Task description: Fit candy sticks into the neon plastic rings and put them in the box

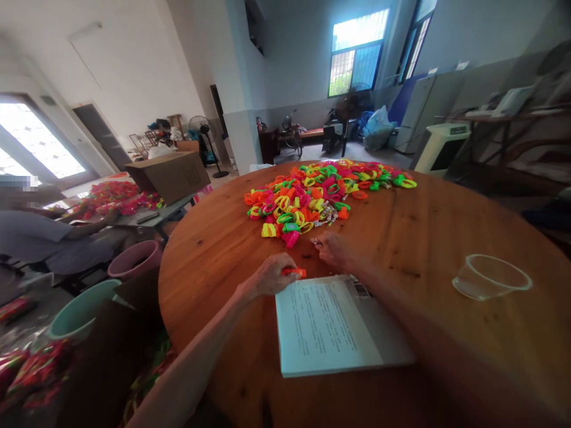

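Observation:
My left hand [273,274] is closed on a small orange plastic band [294,272], just above the far left corner of a printed book [312,327]. My right hand [333,249] pinches a small, pale and dark patterned piece [316,242], too small to name. Beyond both hands lies a heap of neon plastic bands [294,202] in yellow, green, orange and pink, some looking like toy watches. Pale patterned pieces [329,214] lie at the heap's near edge. The book is flat on the round wooden table [214,238], partly covered by my right forearm.
A clear plastic bowl [491,279] stands on the table at the right. Left of the table are a pink bucket [134,258], a green bucket [82,309] and a cardboard box [169,175]. Another person [49,232] sits at a table heaped with red pieces [107,199].

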Motion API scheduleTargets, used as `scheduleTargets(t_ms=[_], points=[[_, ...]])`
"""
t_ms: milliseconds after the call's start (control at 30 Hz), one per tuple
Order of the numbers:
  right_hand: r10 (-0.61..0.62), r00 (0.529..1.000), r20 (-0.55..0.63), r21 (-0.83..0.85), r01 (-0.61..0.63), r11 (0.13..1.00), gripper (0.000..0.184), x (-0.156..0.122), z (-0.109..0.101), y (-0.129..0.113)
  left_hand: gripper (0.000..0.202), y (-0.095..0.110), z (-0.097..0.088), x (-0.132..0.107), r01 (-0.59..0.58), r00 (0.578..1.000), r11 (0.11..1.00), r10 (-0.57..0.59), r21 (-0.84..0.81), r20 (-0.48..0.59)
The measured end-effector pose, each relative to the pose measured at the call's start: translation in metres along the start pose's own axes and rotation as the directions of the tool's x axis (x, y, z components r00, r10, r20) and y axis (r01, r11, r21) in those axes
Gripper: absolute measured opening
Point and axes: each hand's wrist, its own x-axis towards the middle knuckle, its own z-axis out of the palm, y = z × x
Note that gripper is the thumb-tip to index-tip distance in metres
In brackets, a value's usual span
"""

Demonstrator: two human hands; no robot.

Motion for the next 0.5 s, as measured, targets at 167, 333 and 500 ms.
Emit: scheduleTargets(t_ms=[167,333,500], points=[[-0.081,0.997,-0.01,0.099,0.082,0.992,0.03,-0.065,-0.011,-0.024,0.008,0.01,-0.001,-0.015,-0.103,0.994,0.993,0.104,-0.049,0.019],[-0.092,0.996,-0.019,0.031,0.093,0.995,0.028,-0.118,-0.015,-0.053,0.011,0.014,0.004,-0.022,-0.158,0.987,0.985,0.157,-0.075,-0.019],[-0.089,0.995,-0.053,0.03,0.091,0.995,0.028,-0.117,-0.012,-0.06,0.01,0.011,0.008,-0.023,-0.164,0.986,0.981,0.161,-0.099,-0.04]])
